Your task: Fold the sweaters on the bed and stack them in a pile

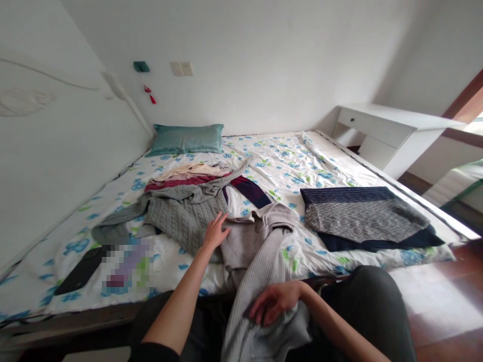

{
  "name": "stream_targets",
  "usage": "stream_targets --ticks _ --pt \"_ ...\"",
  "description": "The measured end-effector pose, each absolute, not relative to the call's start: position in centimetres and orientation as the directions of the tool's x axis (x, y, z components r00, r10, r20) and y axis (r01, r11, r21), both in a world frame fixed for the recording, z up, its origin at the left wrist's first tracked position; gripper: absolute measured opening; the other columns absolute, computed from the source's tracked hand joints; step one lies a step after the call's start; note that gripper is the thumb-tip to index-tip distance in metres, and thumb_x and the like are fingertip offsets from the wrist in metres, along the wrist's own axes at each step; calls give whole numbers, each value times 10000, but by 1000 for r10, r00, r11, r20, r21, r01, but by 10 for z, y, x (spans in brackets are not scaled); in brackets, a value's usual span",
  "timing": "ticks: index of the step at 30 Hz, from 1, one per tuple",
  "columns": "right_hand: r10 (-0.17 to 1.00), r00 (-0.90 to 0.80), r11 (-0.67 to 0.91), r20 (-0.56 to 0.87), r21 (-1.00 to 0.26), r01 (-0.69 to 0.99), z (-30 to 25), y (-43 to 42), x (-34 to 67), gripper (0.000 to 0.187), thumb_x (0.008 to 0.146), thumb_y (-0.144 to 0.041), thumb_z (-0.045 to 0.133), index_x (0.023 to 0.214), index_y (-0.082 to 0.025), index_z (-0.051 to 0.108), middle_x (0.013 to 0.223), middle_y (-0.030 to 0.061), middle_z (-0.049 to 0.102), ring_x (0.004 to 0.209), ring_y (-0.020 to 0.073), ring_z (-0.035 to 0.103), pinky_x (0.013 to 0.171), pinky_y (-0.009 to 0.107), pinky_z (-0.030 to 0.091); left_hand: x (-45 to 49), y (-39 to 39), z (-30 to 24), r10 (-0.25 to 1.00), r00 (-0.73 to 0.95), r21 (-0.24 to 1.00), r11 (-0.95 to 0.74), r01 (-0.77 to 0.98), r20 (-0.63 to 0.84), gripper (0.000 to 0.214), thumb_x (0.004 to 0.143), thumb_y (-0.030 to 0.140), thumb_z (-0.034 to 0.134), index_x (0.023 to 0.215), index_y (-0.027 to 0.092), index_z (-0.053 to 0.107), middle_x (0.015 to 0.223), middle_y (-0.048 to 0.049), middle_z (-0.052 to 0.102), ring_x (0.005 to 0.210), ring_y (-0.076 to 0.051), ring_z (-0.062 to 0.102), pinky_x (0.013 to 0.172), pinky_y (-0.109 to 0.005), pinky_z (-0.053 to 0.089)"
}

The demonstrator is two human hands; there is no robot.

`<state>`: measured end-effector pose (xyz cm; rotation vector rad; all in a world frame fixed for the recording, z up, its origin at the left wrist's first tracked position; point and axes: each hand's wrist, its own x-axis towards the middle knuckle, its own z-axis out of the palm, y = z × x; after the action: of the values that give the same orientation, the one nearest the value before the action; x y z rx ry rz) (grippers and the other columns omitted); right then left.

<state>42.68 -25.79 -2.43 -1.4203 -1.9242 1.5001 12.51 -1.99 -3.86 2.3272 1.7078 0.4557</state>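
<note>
A light grey knit sweater (pixel 260 251) trails from the bed down onto my lap. My left hand (pixel 215 232) reaches out and rests on its upper part, fingers stretched and apart. Low on my lap, my right hand (pixel 273 301) lies on the sweater's lower end with fingers curled loosely into the fabric. Just left of my left hand lies a grey cable-knit sweater (pixel 177 213) on top of a pile of maroon and cream clothes (pixel 188 176).
A folded stack of dark blue and speckled grey knitwear (pixel 362 216) sits on the right of the floral bed sheet (pixel 302 171). A teal pillow (pixel 186 139) lies at the head. A black phone (pixel 81 271) rests at the left. A white desk (pixel 392 130) stands beyond the bed.
</note>
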Motion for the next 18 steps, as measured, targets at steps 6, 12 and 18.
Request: stream_targets --ticks 6,12,18 --pt "797 -538 -294 -273 -955 48 -24 -223 462 556 852 -676 874 1255 -294 838 1116 96 854 996 291 850 854 379 683 151 -13 -30 949 302 441 -311 842 93 265 1045 321 654 1185 191 838 1382 -156 811 1378 -337 704 1247 -457 496" --pt "978 192 -18 85 -877 480 -14 -134 489 733 906 -336 766 1612 -223 604 1534 177 672 1316 311 722 1065 466 648 174 -37 20 924 295 776 -368 512 244 355 1088 500 571 1084 189 742 993 -64 779 942 -233 705 927 -325 575" --pt "963 -204 266 177 -497 826 4 -83 472 759 839 -156 814 1584 -215 684 1671 167 622 1619 327 495 1341 512 379 182 -93 108 792 500 768 -549 331 351 432 1110 582 573 1017 197 746 840 -8 677 785 -173 603 789 -270 519"
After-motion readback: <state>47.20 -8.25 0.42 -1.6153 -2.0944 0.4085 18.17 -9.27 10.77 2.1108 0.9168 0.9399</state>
